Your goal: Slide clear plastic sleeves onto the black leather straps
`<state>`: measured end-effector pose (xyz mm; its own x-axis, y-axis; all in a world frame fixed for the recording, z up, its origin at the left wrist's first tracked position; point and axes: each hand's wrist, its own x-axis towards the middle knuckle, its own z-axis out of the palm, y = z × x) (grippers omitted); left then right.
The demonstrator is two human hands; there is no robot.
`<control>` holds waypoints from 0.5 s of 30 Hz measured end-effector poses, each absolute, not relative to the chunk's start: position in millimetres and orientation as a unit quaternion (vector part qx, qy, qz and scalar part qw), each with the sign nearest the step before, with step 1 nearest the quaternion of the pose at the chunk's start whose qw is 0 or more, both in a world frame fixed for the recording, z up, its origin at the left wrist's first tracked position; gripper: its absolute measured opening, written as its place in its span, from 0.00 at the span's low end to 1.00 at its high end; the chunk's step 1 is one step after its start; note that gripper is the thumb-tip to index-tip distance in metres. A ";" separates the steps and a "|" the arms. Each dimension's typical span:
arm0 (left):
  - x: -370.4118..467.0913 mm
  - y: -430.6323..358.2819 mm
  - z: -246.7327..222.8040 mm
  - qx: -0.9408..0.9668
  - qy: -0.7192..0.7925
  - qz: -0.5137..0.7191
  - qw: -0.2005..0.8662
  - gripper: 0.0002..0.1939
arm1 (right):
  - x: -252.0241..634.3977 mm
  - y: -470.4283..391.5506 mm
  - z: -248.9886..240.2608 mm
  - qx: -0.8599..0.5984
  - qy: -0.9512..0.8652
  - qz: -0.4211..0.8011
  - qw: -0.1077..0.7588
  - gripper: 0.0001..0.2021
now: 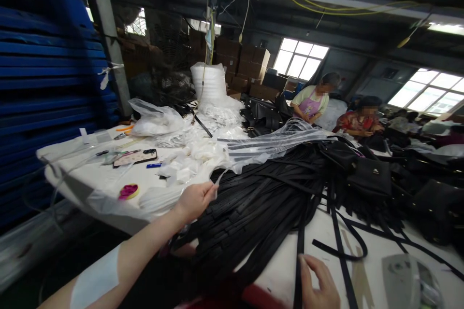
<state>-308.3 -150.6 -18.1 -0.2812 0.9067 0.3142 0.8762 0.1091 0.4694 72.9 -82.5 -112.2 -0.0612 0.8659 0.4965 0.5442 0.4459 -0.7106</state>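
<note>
Black strap, probably light and limp, suits a flat pinch near 1 edge; right grip pinches it, left grip pinches clear film.

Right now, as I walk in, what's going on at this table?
A person's left hand pinches a piece of thin plastic beside a big heap of black straps. The right hand is at one long strap; whether it grips it is hard to tell. More plastic and a phone lie on the left of the table, and black bags are piled at the right. Two other people are farther back.
</note>
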 end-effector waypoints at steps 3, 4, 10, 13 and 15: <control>-252.0 -185.1 -15.2 0.656 0.647 0.331 0.205 0.20 | 2.1 -108.1 -80.0 -0.405 -0.651 0.538 0.351 0.19; -236.4 -194.7 -14.8 0.662 0.611 0.336 0.275 0.19 | -22.2 -114.4 -73.9 -0.354 -0.594 0.661 0.290 0.22; -218.2 -233.5 -32.6 0.598 0.603 0.292 0.439 0.09 | -105.4 -110.0 -64.7 -0.224 -0.257 0.900 0.273 0.18; -246.7 -260.0 -66.1 0.524 0.649 0.256 0.489 0.08 | -102.2 -93.4 -62.3 -0.230 -0.226 0.883 0.340 0.12; -264.5 -287.5 -95.1 0.485 0.684 0.190 0.510 0.10 | -93.0 -83.4 -63.9 -0.249 -0.236 0.867 0.361 0.12</control>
